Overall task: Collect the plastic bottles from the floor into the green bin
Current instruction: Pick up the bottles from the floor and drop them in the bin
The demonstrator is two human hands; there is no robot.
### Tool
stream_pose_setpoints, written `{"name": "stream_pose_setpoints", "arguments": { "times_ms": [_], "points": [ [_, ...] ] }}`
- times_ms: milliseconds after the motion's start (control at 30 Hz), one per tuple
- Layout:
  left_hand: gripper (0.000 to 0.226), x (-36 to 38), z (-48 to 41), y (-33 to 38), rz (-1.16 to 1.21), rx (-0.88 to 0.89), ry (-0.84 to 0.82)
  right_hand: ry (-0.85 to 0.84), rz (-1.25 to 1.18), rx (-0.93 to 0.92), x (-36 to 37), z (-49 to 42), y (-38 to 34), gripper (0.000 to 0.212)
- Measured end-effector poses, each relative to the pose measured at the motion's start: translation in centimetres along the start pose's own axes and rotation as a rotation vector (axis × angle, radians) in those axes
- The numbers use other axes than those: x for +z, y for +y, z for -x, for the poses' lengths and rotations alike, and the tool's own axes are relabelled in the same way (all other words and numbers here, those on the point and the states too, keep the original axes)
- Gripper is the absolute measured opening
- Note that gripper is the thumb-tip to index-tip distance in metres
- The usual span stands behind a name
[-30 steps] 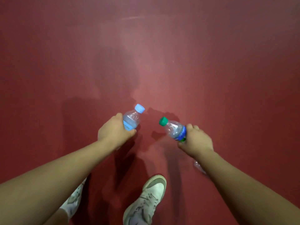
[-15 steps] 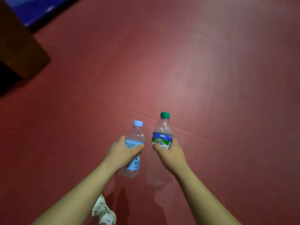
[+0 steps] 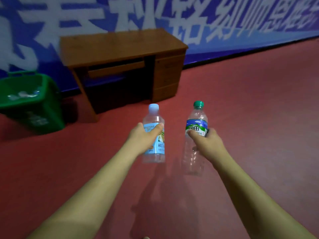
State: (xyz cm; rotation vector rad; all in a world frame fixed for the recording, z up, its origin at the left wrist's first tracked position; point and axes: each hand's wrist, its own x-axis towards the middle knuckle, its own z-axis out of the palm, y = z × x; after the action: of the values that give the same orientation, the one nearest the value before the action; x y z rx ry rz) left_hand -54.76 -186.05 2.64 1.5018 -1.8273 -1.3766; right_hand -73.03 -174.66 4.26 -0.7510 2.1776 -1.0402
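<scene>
My left hand (image 3: 142,138) grips a clear plastic bottle with a pale blue cap and light blue label (image 3: 154,118), held upright above the red floor. My right hand (image 3: 205,141) grips a taller clear bottle with a green cap and a blue-green label (image 3: 196,118), also upright. Both arms reach forward. The green bin (image 3: 39,107) stands open at the far left against the wall, with several clear bottles visible inside it. It is well to the left of both hands.
A brown wooden desk (image 3: 120,47) with a drawer and side cabinet stands against the blue wall banner (image 3: 241,18), just right of the bin. Red floor (image 3: 259,118) stretches to the right and toward me.
My view has lifted from the floor to the wall, bringing the desk and green bin into sight. Both bottles went from tilted to upright and stay held in my hands.
</scene>
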Motion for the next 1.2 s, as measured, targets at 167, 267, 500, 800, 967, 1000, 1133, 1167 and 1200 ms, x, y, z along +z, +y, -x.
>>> {"name": "stream_pose_setpoints", "arguments": {
  "times_ms": [167,267,500,800,967,1000,1133,1167,1200],
  "points": [
    [0.075,-10.3,-4.8,-3.0,0.154,-0.105,0.171,-0.163,0.061,-0.126,10.8,-4.5,-9.6,0.064],
    [0.067,-15.5,-8.6,-4.9,0.231,-0.154,0.248,-0.272,0.096,-0.184,17.2,-8.3,-14.2,0.067],
    [0.045,-29.1,-15.5,-8.4,0.293,-0.222,0.500,-0.520,0.170,-0.324,32.9,-14.8,-25.4,0.060],
    [0.070,-46.5,-20.0,-16.8,0.483,-0.377,0.854,-0.721,0.325,-0.487,52.8,-16.8,-39.8,0.054],
    [0.056,-58.0,-25.4,-23.4,0.489,-0.429,0.901,-0.734,0.362,-0.478,65.1,-17.5,-45.9,0.050],
    [0.058,-60.2,-26.4,-24.4,0.484,-0.447,0.883,-0.730,0.368,-0.460,67.2,-17.7,-47.2,0.049],
    [0.040,-68.3,-31.0,-27.5,0.452,-0.471,0.822,-0.707,0.324,-0.414,74.3,-18.7,-51.6,0.041],
    [0.038,-70.3,-32.3,-28.2,0.429,-0.474,0.823,-0.706,0.305,-0.403,75.9,-19.1,-52.7,0.035],
    [0.038,-72.2,-33.6,-28.8,0.404,-0.475,0.822,-0.710,0.281,-0.389,77.4,-19.6,-53.7,0.031]
  ]
}}
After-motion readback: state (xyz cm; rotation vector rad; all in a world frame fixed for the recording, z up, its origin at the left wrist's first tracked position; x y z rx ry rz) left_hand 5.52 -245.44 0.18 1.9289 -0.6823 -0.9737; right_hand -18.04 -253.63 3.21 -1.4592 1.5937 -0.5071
